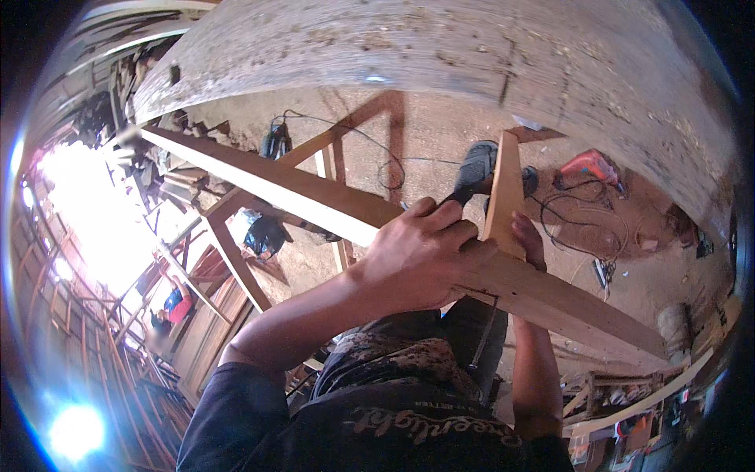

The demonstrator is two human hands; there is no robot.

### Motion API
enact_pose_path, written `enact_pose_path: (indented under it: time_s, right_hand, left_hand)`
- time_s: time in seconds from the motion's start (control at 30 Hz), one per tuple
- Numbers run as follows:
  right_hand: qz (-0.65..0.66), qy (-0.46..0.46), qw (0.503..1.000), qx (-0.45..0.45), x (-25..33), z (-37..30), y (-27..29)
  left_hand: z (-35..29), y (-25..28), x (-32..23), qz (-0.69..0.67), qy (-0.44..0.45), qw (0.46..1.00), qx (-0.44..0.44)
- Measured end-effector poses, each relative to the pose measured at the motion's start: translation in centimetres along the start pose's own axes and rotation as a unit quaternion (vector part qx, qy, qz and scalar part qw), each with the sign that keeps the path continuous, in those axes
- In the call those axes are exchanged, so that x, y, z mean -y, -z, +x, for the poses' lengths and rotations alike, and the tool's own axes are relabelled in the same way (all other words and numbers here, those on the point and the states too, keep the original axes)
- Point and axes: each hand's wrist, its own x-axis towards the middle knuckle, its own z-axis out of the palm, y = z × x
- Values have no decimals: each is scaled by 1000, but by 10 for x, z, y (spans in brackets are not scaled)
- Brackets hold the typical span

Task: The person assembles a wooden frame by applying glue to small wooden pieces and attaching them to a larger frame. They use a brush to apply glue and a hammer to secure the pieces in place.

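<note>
A long squared wooden beam [582, 311] runs across in front of my body, from the far left to the near right. My left hand [429, 248] lies over its middle, with bent fingers wrapped round the wood. A shorter wooden piece [505, 185] meets the beam at an angle beside that hand. Around the shorter piece's right side, near the joint, curl the fingers of my right hand [529, 240]; its palm is mostly hidden behind the wood. Below the joint a thin metal rod [484, 334] slants down from the beam; I cannot tell its kind.
A wide, dusty plank [377, 51] spans the far side. On the dirt floor lie a red corded tool [588, 167] and a black tool [275, 141] with a cable. Wooden frame legs [236, 263] stand at left, near a black plastic bag [265, 236]. Farther left is another person [179, 305].
</note>
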Motion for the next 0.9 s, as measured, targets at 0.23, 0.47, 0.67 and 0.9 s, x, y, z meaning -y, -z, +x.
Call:
enact_pose_path:
  time_s: [0.23,0.47,0.67,0.9]
  right_hand:
    - [-340,-248,897,134,-40,-73,21]
    - [-400,-257,860,183,-69,-151,22]
    - [-423,-290,827,230,-82,-131,31]
    - [-526,-124,789,292,-28,-124,63]
  left_hand:
    - [-4,0,3,6,-17,999,-35]
    - [-8,-1,-1,56,-10,995,-78]
    - [-7,-1,-2,10,2,997,-79]
    - [-10,6,-11,37,50,998,-26]
